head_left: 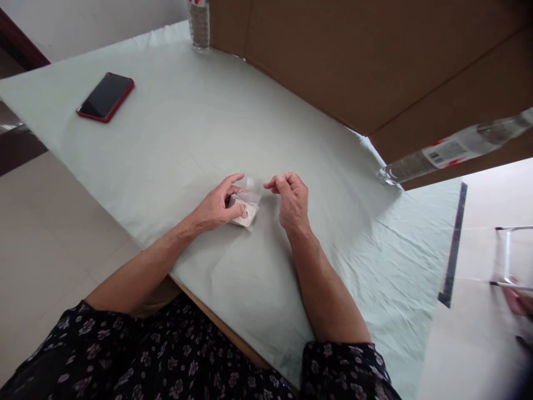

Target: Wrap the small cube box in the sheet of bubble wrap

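Note:
My left hand (pixel 214 208) grips a small whitish packet in a clear plastic bag (pixel 248 215), its thumb pressed on the top face near a small reddish round mark. What lies inside looks flat and pale, but its kind is unclear. The bag's transparent flap stands up toward the right. Close to that flap, my right hand (pixel 293 200) is closed in a pinch with thumb and forefinger together. Whether the pinch holds the edge of the plastic cannot be made out. Both hands are over the pale green cloth (pixel 250 272) that covers the table.
A phone in a red case (pixel 106 97) lies at the far left. Brown cardboard (pixel 333 55) stands along the back. One clear bottle (pixel 200 28) is at its left end, and another labelled bottle (pixel 449 150) is at its right. Beyond the table's right side is a metal frame (pixel 507 255).

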A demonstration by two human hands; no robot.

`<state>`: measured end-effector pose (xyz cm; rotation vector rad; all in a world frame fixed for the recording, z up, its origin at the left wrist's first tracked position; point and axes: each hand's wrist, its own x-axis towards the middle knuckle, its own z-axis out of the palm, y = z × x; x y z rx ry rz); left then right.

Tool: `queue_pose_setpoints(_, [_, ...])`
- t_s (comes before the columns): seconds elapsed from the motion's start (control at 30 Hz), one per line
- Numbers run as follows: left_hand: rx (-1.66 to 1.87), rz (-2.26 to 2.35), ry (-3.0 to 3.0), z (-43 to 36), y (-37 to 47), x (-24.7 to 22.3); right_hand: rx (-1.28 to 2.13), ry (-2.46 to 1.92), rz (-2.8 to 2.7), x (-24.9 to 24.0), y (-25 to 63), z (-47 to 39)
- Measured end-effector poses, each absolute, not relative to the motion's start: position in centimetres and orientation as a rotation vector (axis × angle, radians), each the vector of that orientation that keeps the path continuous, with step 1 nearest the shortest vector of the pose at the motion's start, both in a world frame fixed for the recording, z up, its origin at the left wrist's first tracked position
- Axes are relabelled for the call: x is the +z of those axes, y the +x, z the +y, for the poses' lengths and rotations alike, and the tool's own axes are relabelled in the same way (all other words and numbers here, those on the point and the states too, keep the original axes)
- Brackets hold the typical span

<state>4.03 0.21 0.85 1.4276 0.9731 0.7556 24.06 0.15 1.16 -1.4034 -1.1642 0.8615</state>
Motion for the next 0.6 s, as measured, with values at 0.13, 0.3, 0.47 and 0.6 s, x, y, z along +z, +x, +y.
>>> queue_pose_setpoints(0.13, [0.75, 0.964, 1.436, 0.2, 4.0, 0.9, 0.948, -1.41, -1.176, 1.1, 25.0, 0.2])
queue_pose_setpoints(0.3, [0.77, 0.963, 1.453, 0.3, 3.9, 0.5, 1.128, -1.36, -1.352, 0.7, 24.4, 0.2])
queue_pose_setpoints(0.47, [0.75, 0.963, 1.462, 0.3, 3.9, 0.5, 1.047, -1.391, -1.373, 0.8, 23.5, 0.5])
queue_pose_setpoints(0.6, [0.761, 0.975, 1.462, 0.3, 3.9, 0.7, 0.916, -1.39, -1.247, 0.8, 24.0, 0.5])
